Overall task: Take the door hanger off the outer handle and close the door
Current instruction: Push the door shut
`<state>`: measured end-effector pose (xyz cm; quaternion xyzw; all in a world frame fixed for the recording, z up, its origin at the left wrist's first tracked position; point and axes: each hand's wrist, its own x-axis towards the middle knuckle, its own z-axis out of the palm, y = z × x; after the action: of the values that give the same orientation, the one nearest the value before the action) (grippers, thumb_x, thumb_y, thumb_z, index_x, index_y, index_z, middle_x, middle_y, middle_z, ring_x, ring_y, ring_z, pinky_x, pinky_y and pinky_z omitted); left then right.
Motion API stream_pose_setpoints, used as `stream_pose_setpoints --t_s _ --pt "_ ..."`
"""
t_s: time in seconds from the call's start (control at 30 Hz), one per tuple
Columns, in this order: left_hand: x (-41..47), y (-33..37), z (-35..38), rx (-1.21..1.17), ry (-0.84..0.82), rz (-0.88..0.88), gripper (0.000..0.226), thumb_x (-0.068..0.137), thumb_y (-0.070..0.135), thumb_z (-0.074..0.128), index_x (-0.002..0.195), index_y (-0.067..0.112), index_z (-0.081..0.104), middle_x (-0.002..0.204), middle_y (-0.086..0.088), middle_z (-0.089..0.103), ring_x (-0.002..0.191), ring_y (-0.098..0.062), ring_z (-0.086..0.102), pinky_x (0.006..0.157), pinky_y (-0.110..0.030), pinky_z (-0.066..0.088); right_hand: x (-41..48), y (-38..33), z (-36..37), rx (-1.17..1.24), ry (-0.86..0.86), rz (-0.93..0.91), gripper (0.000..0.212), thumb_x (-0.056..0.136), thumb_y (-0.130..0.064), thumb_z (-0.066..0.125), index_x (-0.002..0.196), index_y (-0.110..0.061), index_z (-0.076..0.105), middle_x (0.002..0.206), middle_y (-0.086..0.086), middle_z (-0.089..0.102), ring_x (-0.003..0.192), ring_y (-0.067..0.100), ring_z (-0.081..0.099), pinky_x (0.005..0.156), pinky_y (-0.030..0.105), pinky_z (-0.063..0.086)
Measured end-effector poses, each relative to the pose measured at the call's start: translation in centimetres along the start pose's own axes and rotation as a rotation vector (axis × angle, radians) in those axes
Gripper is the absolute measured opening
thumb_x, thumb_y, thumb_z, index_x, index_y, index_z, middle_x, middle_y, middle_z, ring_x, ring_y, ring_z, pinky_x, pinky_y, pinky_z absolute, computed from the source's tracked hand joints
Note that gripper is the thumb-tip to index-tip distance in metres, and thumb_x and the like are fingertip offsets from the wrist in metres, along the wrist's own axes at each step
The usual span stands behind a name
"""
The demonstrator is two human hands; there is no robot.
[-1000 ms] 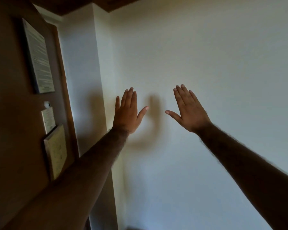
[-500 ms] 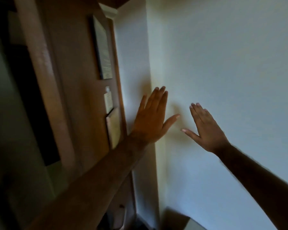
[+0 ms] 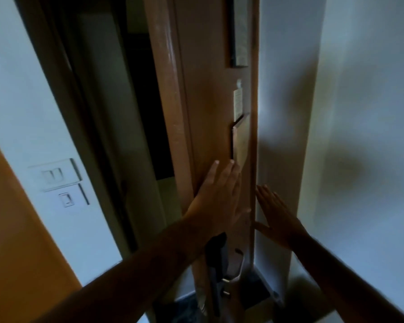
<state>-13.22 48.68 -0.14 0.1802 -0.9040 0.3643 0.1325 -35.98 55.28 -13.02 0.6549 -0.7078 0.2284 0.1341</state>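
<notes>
The brown wooden door (image 3: 208,89) stands open and I see it almost edge-on, its edge (image 3: 170,113) turned toward me. My left hand (image 3: 217,201) is flat and open over the door's inner face, near that edge. Just to the right, my right hand (image 3: 275,215) is open too, fingers spread, in front of the white wall beside the door. Under my left wrist sit a dark lock plate (image 3: 216,255) and a silver lever handle (image 3: 236,275). The outer handle is hidden, and I cannot make out a door hanger.
A framed notice (image 3: 239,31) and two cards (image 3: 238,106) (image 3: 240,145) hang on the door's inner face. A dark doorway (image 3: 145,113) opens to the left of the door. Wall switches (image 3: 56,176) sit on the left wall. White wall (image 3: 359,113) closes the right side.
The view has swung left, bringing the door and doorway to the centre. Both hands have left the white wall and dropped lower, and my left hand is now over the door's face.
</notes>
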Motion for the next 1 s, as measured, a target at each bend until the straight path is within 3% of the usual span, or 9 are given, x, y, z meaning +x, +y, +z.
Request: stream_pose_setpoints --t_s 0.13,0.23,0.37,0.57,0.77,0.83,1.0 --pt "-0.3 -1.2 1.2 0.124 -0.037 0.104 0.087 0.106 0.065 0.016 0.160 -0.002 0.028 0.170 -0.026 0.023 0.159 -0.041 0.020 0.129 -0.063 0.015 -0.2 -2.3 5.1 0.073 -0.129 -0.095 0.101 0.092 -0.062 0.065 0.160 0.001 0.024 0.170 0.019 0.015 0.159 0.036 0.012 0.128 0.056 0.022" --pt "-0.6 -2.3 2.2 0.153 -0.028 0.099 0.088 0.106 0.065 0.015 0.160 -0.003 0.027 0.170 -0.027 0.022 0.160 -0.041 0.019 0.128 -0.063 0.012 -0.8 -3.5 8.5 0.015 -0.203 -0.146 0.105 0.093 -0.076 0.050 0.161 -0.001 0.024 0.168 0.014 0.012 0.156 0.031 0.012 0.126 0.052 0.026" --pt "-1.8 -5.1 4.5 0.155 -0.019 0.072 0.090 0.105 0.066 0.016 0.160 -0.005 0.025 0.170 -0.027 0.022 0.160 -0.041 0.018 0.128 -0.063 0.014 -0.3 -5.5 13.3 0.117 -0.335 -0.130 0.119 0.086 -0.092 0.039 0.165 -0.012 -0.001 0.171 0.003 -0.012 0.158 0.018 -0.012 0.130 0.038 0.004" --pt "-4.0 -11.1 9.4 0.207 -0.045 0.093 0.091 0.104 0.066 0.010 0.161 -0.003 0.024 0.171 -0.023 0.020 0.161 -0.039 0.014 0.129 -0.061 0.006 1.8 -9.9 19.0 0.204 -0.415 -0.077 0.121 0.082 -0.097 0.034 0.166 -0.015 0.005 0.169 -0.005 -0.007 0.159 0.013 -0.004 0.123 0.024 -0.006" --pt "-5.5 -18.6 15.6 0.182 0.003 0.051 0.084 0.107 0.063 0.024 0.162 -0.002 0.024 0.172 -0.021 0.018 0.161 -0.037 0.012 0.130 -0.059 0.005 6.8 -14.9 23.7 0.158 -0.434 -0.043 0.108 0.092 -0.089 0.018 0.162 -0.006 0.024 0.171 0.012 0.018 0.158 0.028 0.023 0.125 0.034 0.016" --pt "-5.8 -20.9 17.8 0.165 0.043 0.015 0.085 0.107 0.063 0.027 0.162 -0.002 0.021 0.173 -0.020 0.014 0.162 -0.037 0.009 0.130 -0.058 0.004 8.5 -16.6 25.2 0.170 -0.432 -0.010 0.112 0.091 -0.090 0.010 0.162 -0.005 0.024 0.170 0.013 0.019 0.158 0.028 0.023 0.126 0.034 0.018" --pt "-5.8 -27.1 24.9 0.163 0.181 -0.194 0.094 0.105 0.062 0.038 0.164 -0.003 0.005 0.175 -0.019 0.002 0.163 -0.033 0.004 0.131 -0.051 -0.007 14.0 -21.9 30.3 0.346 -0.420 0.250 0.109 0.085 -0.087 0.013 0.163 -0.011 0.024 0.170 0.011 0.027 0.156 0.024 0.028 0.122 0.029 0.026"
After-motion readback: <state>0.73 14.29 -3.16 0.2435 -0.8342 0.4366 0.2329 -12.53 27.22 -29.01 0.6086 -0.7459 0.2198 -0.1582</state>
